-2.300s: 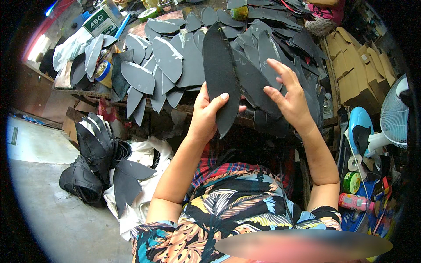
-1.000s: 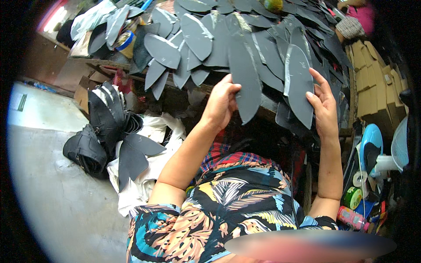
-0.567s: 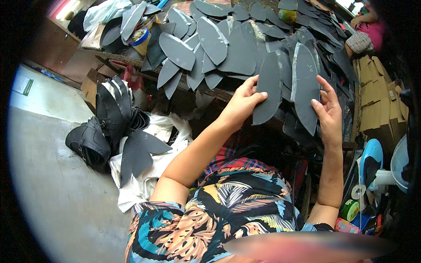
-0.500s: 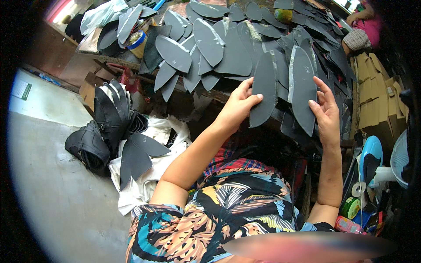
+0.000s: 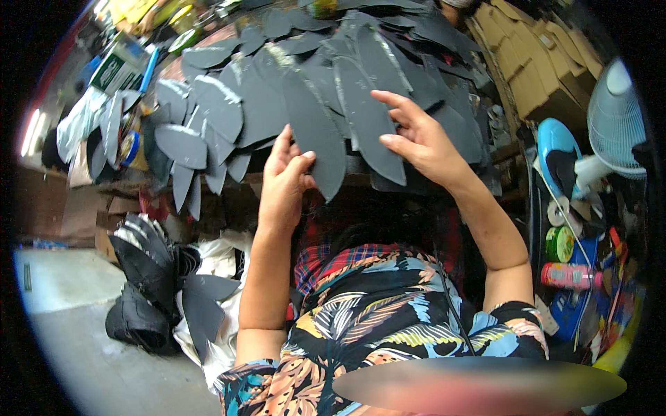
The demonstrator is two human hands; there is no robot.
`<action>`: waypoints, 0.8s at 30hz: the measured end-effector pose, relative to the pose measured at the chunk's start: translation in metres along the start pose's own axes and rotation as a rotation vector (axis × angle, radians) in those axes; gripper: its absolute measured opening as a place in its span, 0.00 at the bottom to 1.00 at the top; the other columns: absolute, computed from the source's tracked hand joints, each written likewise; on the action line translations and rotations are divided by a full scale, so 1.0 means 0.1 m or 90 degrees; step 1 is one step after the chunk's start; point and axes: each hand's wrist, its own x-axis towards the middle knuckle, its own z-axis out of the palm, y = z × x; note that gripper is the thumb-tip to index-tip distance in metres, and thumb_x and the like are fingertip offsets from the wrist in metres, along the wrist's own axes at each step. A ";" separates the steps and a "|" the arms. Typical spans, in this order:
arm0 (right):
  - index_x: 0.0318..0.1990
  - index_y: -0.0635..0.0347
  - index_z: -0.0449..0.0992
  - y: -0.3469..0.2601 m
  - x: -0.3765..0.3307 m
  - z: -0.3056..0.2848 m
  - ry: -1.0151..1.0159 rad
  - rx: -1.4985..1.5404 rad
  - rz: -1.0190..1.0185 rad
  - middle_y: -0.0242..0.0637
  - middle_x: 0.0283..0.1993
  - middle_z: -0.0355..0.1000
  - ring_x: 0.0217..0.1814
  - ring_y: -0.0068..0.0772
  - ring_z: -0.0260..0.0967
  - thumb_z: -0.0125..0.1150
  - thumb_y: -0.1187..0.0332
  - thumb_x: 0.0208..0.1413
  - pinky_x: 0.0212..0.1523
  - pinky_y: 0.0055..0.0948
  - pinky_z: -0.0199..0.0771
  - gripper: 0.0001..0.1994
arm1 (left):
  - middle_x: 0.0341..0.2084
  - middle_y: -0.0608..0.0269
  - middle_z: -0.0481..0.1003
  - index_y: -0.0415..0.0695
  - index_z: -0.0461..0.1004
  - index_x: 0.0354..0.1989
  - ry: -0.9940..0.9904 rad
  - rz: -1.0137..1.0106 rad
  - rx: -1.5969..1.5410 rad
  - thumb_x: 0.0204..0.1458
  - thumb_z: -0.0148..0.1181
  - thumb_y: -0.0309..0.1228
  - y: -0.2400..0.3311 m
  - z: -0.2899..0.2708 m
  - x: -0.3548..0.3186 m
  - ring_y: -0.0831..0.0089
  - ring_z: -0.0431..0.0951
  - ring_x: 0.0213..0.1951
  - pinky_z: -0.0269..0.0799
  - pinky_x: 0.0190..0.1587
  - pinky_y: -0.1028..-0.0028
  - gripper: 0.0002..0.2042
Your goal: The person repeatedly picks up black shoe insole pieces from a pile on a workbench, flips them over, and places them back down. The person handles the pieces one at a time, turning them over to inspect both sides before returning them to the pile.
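My left hand [image 5: 284, 177] pinches the edge of a dark grey leaf-shaped shoe-upper piece [image 5: 316, 135], thumb in front and fingers partly behind it. The piece stands tilted over the front of the worktable, its pointed end down. Beside it, a second leaf-shaped piece [image 5: 364, 111] with a whitish strip along one edge slopes over the pile. My right hand [image 5: 423, 142] is at that piece's right edge, thumb and forefinger spread apart, not closed on it. More grey pieces [image 5: 260, 104] overlap behind both, several with whitish edges.
Pieces overhang the table's front edge. At the left are a blue-and-yellow tub [image 5: 133, 149], black stacked shoe parts [image 5: 142, 277] and white cloth [image 5: 215, 260]. Cardboard boxes [image 5: 534, 62], a fan [image 5: 617, 114] and a pink bottle [image 5: 565, 275] stand to the right.
The view has shifted, with the table now lower and farther left. My right hand has loosened, its fingers now in front of its piece; the left still pinches its piece.
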 end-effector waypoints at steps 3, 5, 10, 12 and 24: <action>0.71 0.54 0.58 0.00 0.02 0.00 -0.006 0.024 -0.007 0.37 0.51 0.66 0.46 0.18 0.68 0.58 0.77 0.60 0.44 0.19 0.74 0.31 | 0.55 0.51 0.72 0.36 0.47 0.72 -0.017 0.010 0.012 0.57 0.51 0.21 -0.03 0.00 0.02 0.76 0.79 0.42 0.76 0.28 0.84 0.34; 0.71 0.54 0.57 -0.01 0.02 0.01 -0.006 0.047 -0.004 0.37 0.52 0.66 0.45 0.18 0.69 0.57 0.77 0.62 0.43 0.19 0.74 0.30 | 0.54 0.53 0.73 0.36 0.49 0.72 -0.020 0.026 -0.008 0.57 0.50 0.20 -0.04 0.03 0.04 0.78 0.78 0.41 0.75 0.30 0.85 0.32; 0.70 0.50 0.61 -0.03 -0.09 -0.03 0.103 -0.227 -0.101 0.43 0.53 0.71 0.34 0.18 0.71 0.62 0.72 0.59 0.37 0.23 0.75 0.31 | 0.52 0.58 0.73 0.38 0.49 0.72 -0.016 0.021 0.047 0.58 0.50 0.21 -0.01 0.07 0.15 0.83 0.76 0.37 0.71 0.29 0.86 0.32; 0.67 0.50 0.66 -0.02 -0.16 -0.06 0.168 -0.387 -0.185 0.43 0.52 0.74 0.31 0.20 0.72 0.63 0.71 0.58 0.35 0.25 0.75 0.29 | 0.52 0.58 0.73 0.40 0.48 0.73 0.001 0.041 0.111 0.58 0.51 0.21 -0.02 0.07 0.19 0.84 0.76 0.37 0.70 0.28 0.86 0.33; 0.59 0.55 0.75 0.41 0.07 -1.25 0.212 -0.850 0.122 0.43 0.49 0.76 0.52 0.47 0.74 0.63 0.52 0.56 0.51 0.39 0.73 0.26 | 0.25 0.64 0.68 0.42 0.34 0.75 -0.007 0.103 0.357 0.59 0.58 0.22 -0.01 -0.04 0.16 0.81 0.67 0.17 0.66 0.16 0.78 0.42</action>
